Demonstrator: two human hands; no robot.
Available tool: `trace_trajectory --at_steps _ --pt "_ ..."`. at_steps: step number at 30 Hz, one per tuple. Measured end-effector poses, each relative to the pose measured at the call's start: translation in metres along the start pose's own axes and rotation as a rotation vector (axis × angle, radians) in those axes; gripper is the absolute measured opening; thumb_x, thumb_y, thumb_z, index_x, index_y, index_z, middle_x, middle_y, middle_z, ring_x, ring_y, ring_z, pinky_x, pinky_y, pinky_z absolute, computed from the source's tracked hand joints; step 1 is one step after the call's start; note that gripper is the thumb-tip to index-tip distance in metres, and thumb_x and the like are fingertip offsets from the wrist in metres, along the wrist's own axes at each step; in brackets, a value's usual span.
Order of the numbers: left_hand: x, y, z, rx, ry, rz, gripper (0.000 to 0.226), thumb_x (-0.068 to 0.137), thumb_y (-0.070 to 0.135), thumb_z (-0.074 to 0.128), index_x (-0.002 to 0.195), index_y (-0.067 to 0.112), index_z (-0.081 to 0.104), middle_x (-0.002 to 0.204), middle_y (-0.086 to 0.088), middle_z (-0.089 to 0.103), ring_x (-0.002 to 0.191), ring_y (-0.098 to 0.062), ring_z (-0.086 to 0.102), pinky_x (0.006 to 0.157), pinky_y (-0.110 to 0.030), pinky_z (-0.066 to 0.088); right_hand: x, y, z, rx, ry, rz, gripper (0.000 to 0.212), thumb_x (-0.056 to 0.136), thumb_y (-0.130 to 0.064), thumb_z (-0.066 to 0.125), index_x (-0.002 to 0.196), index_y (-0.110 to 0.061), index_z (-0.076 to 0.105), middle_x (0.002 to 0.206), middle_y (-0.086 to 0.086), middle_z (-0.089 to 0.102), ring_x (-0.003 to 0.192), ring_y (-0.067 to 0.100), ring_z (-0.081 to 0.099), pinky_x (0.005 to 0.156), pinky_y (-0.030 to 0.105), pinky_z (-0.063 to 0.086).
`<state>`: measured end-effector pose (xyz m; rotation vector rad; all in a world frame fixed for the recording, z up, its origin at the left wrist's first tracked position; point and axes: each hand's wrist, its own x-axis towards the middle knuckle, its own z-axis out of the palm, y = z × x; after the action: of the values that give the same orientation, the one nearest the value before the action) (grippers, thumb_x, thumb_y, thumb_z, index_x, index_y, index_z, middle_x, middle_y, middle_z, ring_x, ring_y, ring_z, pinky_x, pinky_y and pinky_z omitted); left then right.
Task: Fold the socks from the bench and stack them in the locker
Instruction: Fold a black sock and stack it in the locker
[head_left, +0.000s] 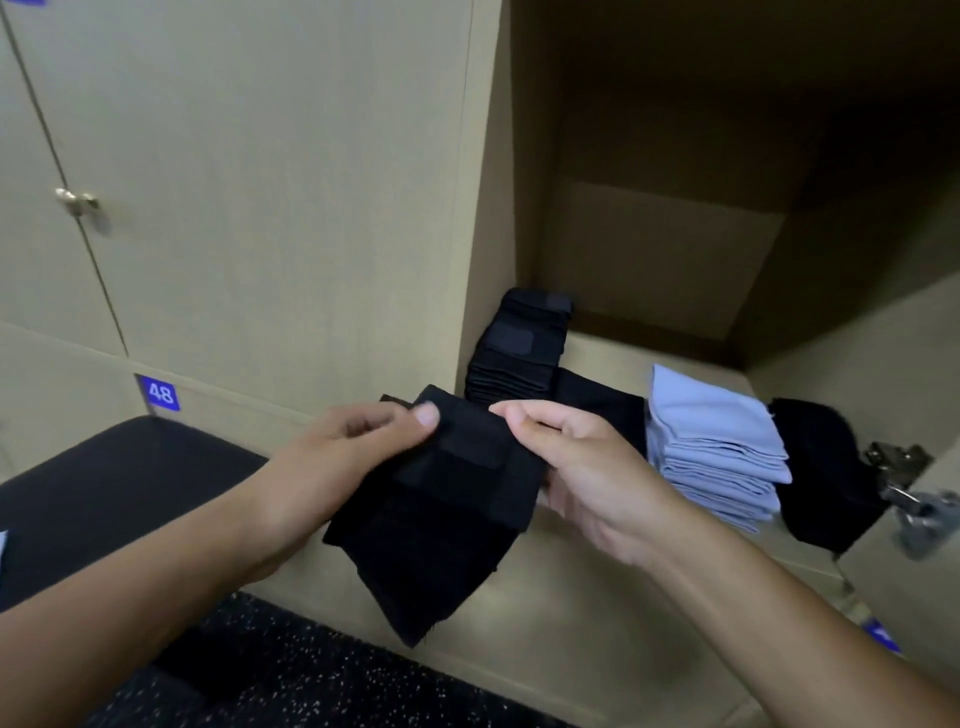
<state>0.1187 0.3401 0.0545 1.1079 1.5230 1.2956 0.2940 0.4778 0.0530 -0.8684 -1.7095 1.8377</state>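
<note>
A black sock (441, 519) hangs folded in front of the open locker (675, 260), held between both hands. My left hand (348, 457) pinches its upper left edge with the thumb on top. My right hand (587, 478) grips its upper right edge with curled fingers. On the locker shelf (608, 348) a stack of folded black socks (514, 353) stands at the left, a stack of folded light-blue socks (722, 447) at the right, with more black fabric (826, 478) beside it.
The black padded bench (114, 493) lies at the lower left, over a dark speckled floor (291, 670). Closed locker doors with a knob (77, 200) and a blue number tag 48 (160, 393) stand to the left. A metal hinge (904, 483) juts out at the locker's right edge.
</note>
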Motion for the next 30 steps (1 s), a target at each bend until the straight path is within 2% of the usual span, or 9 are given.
trace_trajectory --at_steps 3,5,8,10,12,14,19,23,30 --pt "0.014 -0.003 0.005 0.008 0.099 0.018 0.026 0.086 0.036 0.075 0.091 0.011 0.075 0.098 -0.015 0.076 0.088 -0.029 0.075 0.084 -0.045 0.058 -0.002 -0.004 -0.014 -0.044 -0.148 0.018 0.028 0.101 -0.020 0.062 0.127 -0.012 0.065 0.115 0.007 0.076 0.112 0.023 0.071 0.091 0.036 0.059" --pt "0.022 -0.002 0.011 0.011 0.091 0.022 0.023 0.083 0.033 0.076 0.083 0.011 0.073 0.090 -0.012 0.076 0.079 -0.024 0.073 0.075 -0.036 0.055 -0.002 -0.003 -0.027 -0.171 -0.185 0.036 0.030 0.099 -0.021 0.064 0.129 -0.014 0.065 0.117 0.004 0.076 0.117 0.023 0.069 0.099 0.039 0.056" --pt "0.032 -0.006 0.020 0.028 0.079 0.037 0.039 0.082 0.044 0.073 0.082 0.005 0.069 0.080 -0.008 0.072 0.072 -0.020 0.069 0.068 -0.030 0.053 0.000 -0.004 -0.044 -0.225 -0.167 0.071 0.033 0.099 -0.021 0.064 0.131 -0.012 0.065 0.118 0.005 0.076 0.116 0.020 0.069 0.103 0.039 0.054" --pt "0.036 -0.009 0.025 0.077 0.083 0.042 0.052 0.084 0.053 0.066 0.081 0.002 0.064 0.073 -0.006 0.064 0.066 -0.018 0.064 0.060 -0.025 0.047 0.001 -0.009 -0.054 -0.103 -0.094 0.070 0.029 0.099 -0.014 0.062 0.127 -0.008 0.067 0.115 0.008 0.076 0.104 0.016 0.073 0.086 0.028 0.059" --pt "0.039 -0.010 0.028 0.067 0.092 0.012 0.051 0.088 0.057 0.061 0.082 0.007 0.071 0.077 -0.007 0.071 0.068 -0.022 0.069 0.061 -0.025 0.050 0.002 -0.015 -0.062 0.032 -0.033 0.040 0.026 0.100 -0.008 0.058 0.123 -0.004 0.069 0.116 0.013 0.075 0.099 0.017 0.072 0.077 0.026 0.060" --pt "0.041 -0.010 0.027 0.039 0.107 -0.028 0.049 0.090 0.058 0.058 0.085 0.014 0.078 0.085 -0.007 0.078 0.077 -0.023 0.076 0.069 -0.028 0.056 0.007 -0.018 -0.067 0.185 0.008 0.005 0.027 0.101 -0.006 0.052 0.123 0.000 0.068 0.119 0.016 0.074 0.101 0.021 0.072 0.083 0.030 0.062" --pt "0.044 -0.021 0.030 0.227 0.078 -0.031 0.034 0.091 0.046 0.067 0.080 0.015 0.076 0.084 -0.012 0.075 0.078 -0.028 0.074 0.065 -0.027 0.054 0.038 -0.028 -0.061 0.531 0.145 -0.026 0.017 0.101 -0.003 0.053 0.110 0.003 0.066 0.109 0.016 0.074 0.092 0.023 0.075 0.078 0.034 0.064" --pt "0.044 -0.030 0.034 0.335 0.026 -0.072 0.027 0.090 0.048 0.068 0.084 0.023 0.076 0.082 -0.005 0.077 0.077 -0.021 0.075 0.073 -0.035 0.060 0.071 -0.042 -0.053 0.546 0.239 -0.045 0.025 0.098 0.000 0.053 0.121 0.004 0.060 0.114 0.019 0.071 0.099 0.028 0.073 0.080 0.039 0.064" --pt "0.042 -0.041 0.034 0.420 -0.019 -0.047 0.028 0.089 0.055 0.066 0.090 0.029 0.075 0.082 -0.003 0.075 0.079 -0.022 0.073 0.079 -0.042 0.059 0.099 -0.039 -0.046 0.464 0.295 -0.036 0.031 0.095 0.002 0.058 0.127 0.006 0.058 0.103 0.018 0.072 0.075 0.024 0.077 0.066 0.032 0.063"
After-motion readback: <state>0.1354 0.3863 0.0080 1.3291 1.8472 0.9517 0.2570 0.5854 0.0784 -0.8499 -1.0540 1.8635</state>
